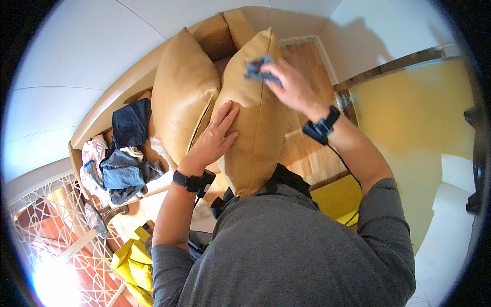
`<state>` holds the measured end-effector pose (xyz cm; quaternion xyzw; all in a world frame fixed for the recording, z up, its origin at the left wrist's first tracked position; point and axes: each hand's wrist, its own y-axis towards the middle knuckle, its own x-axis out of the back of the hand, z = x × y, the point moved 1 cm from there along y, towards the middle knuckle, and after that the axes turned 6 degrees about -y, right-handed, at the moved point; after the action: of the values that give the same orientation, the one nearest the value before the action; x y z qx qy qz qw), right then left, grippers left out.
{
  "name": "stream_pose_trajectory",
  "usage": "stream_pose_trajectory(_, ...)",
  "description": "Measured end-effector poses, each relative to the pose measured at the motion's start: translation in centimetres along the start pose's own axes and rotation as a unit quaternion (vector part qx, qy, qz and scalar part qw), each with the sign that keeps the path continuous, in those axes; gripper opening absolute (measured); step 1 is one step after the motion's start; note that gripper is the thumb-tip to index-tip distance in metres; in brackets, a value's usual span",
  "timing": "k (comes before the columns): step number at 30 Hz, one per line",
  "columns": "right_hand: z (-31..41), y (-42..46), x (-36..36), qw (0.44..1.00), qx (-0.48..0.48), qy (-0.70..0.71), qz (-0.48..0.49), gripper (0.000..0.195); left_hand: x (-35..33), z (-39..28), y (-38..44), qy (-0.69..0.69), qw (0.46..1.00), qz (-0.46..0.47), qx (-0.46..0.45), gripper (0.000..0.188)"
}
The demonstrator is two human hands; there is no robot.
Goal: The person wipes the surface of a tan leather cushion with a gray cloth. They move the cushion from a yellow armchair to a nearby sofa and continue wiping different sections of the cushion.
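Observation:
A tan leather-like cushion (245, 149) lies before me, its near corner against my body. My left hand (216, 134) rests on its left side with the fingers spread, holding nothing. Toward the far end of the same cushion, my right hand (289, 86) grips a bunched grey-blue cloth (259, 69) against the surface. Both the cloth and that hand are slightly blurred. A second tan cushion (184, 88) leans alongside on the left, with an open-looking seam or zip edge facing my left wrist.
Behind the cushions curves a tan sofa (115, 103) along the wall. Folded dark trousers (131, 122) and piled clothes (121, 172) lie on its left seat. A yellow-topped table (414, 115) stands at right. Yellow bags (136, 264) and a white lattice screen (76, 245) are at lower left.

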<state>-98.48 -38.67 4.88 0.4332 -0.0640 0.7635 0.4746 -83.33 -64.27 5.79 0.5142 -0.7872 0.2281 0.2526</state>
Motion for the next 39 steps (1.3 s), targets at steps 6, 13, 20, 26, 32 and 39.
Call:
stream_pose_trajectory(6, -0.5, 3.2, -4.5, 0.995, 0.027, -0.091, -0.012, 0.023, -0.2, 0.2, 0.1, -0.017, 1.0, 0.008, 0.007, 0.069)
stream_pose_trajectory(13, 4.0, -0.8, -3.6, 0.984, 0.08, -0.026, 0.156, 0.025, 1.1, -0.6, -0.4, 0.006, 1.0, 0.008, 0.029, 0.066)
stream_pose_trajectory(20, 3.1, 2.1, -4.2, 0.986, 0.083, -0.122, 0.083, 0.025, 1.8, -1.6, -0.4, 0.03, 0.999, 0.006, 0.008, 0.065)
stream_pose_trajectory(26, 4.2, 0.7, -4.8, 0.977, 0.137, -0.065, 0.15, 0.014, 0.8, -1.4, -0.9, 0.018, 0.999, 0.007, 0.045, 0.067)
stream_pose_trajectory(32, 1.3, 7.4, -0.7, 0.98, 0.101, -0.174, -0.002, 0.021, 0.6, -1.0, -1.1, 0.015, 1.0, -0.005, 0.013, 0.069)
stream_pose_trajectory(39, -0.5, 3.2, -2.7, 0.991, 0.013, -0.106, 0.078, 0.031, 0.5, -0.9, -1.1, -0.014, 1.0, -0.007, 0.024, 0.07)
